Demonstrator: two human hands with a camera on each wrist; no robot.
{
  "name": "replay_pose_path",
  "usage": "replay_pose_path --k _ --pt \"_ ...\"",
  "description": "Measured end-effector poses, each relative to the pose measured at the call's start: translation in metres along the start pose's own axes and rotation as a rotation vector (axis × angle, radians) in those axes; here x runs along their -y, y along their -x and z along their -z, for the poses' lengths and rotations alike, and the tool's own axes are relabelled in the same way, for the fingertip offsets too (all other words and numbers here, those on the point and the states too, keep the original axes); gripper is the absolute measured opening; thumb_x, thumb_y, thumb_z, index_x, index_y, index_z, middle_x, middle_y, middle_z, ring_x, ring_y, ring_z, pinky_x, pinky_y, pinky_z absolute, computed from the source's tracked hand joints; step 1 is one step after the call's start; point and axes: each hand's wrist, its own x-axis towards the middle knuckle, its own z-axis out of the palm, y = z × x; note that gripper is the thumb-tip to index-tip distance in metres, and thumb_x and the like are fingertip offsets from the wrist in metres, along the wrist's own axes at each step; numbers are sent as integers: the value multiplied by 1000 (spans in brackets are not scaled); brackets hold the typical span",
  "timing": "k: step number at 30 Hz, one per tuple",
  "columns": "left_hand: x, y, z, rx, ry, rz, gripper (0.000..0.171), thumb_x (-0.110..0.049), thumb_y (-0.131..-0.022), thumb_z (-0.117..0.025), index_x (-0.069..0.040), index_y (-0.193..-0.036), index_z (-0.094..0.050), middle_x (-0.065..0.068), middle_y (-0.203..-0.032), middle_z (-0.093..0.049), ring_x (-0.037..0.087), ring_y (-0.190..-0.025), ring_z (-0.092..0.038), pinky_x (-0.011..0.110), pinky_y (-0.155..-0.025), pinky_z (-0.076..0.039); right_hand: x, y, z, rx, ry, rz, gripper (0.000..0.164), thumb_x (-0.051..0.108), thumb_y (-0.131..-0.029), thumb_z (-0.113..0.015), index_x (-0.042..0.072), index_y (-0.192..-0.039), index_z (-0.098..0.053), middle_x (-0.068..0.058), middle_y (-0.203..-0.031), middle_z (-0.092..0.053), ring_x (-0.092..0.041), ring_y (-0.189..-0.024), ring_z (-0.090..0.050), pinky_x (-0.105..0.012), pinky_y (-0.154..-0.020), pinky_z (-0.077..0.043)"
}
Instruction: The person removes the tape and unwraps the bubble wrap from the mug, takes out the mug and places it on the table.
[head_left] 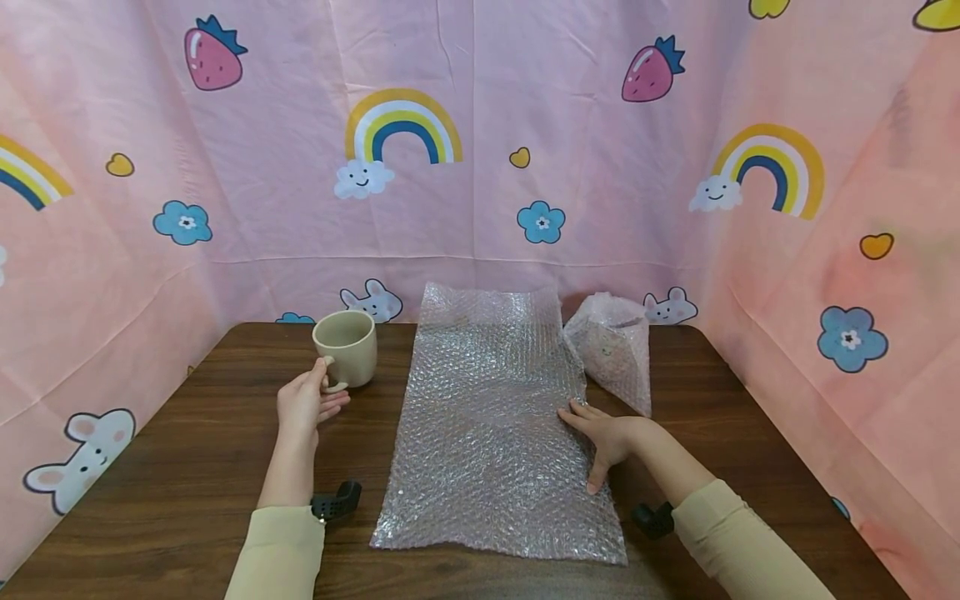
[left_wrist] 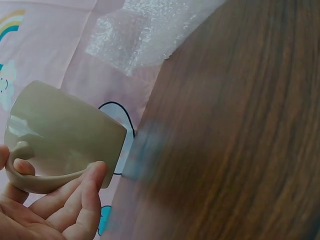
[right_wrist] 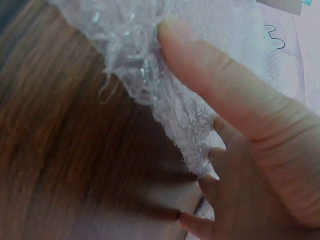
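At approx. 10 o'clock from ctr of the bubble-wrap sheet [head_left: 480, 433]: one beige mug [head_left: 356, 354], rim up, handle [left_wrist: 42, 185] toward approx. 7 o'clock. Base contact w/ tbl [head_left: 187, 467]: cannot tell.

L hand [head_left: 306, 406], 9 o'clock: thumb & forefinger pinch the handle; remaining fingers extended, slightly bent, just below it.

R hand [head_left: 609, 435], 3 o'clock: fingers spread wide, resting at sheet's right-hand edge, thumb toward 7 o'clock; no grip seen. Whether any fingertip goes under edge: cannot tell.

Sheet laid lengthwise 6-to-12 on dark wood-grain tbl; 12 o'clock end shows past far tbl edge, in front of printed backdrop [head_left: 480, 208]. Surface wrinkled, clear.

At approx. 2 o'clock: wrapped bundle [head_left: 611, 346], also bubble wrap, contents n/c (blurred), just beside sheet edge. Blk device on each wrist; both sleeves beige.
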Motion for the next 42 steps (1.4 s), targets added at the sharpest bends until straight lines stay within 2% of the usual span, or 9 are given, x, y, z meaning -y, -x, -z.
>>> replay_pose_path --k 12,19,34,38,42 --pt "5 -3 1 -9 29 20 46 -49 -92 -58 -8 -73 -50 15 -79 -70 24 -75 -71 34 -67 -56 1 1 -1 -9 7 3 120 30 -63 -89 13 -155 -14 -16 -158 -1 -37 -143 -1 -60 -107 -19" --pt "9 -4 2 -14 20 29 48 -51 -91 -58 -7 -74 -50 7 -73 -69 25 -78 -71 36 -71 -56 -1 0 -1 -13 4 25 119 30 -63 -89 11 -155 -14 -17 -158 -1 -36 -143 -1 -58 -108 -19" --pt "12 -5 5 2 14 67 49 -55 -89 -59 -10 -72 -49 14 -81 -70 25 -78 -70 36 -71 -56 1 2 -1 -17 -11 37 119 30 -64 -89 11 -155 -14 -17 -158 0 -36 -143 0 -58 -108 -20" --pt "12 -5 6 37 -2 73 48 -54 -90 -58 -10 -73 -49 12 -83 -70 24 -81 -70 36 -75 -55 0 2 -1 -18 -10 40 119 30 -64 -89 11 -155 -14 -17 -158 0 -37 -143 0 -59 -108 -19" --pt "9 -7 11 125 -22 97 49 -54 -91 -56 -8 -79 -48 10 -87 -69 23 -86 -70 37 -81 -53 -1 4 -2 -22 -14 40 119 30 -64 -89 11 -154 -14 -18 -158 0 -37 -143 0 -59 -107 -20"
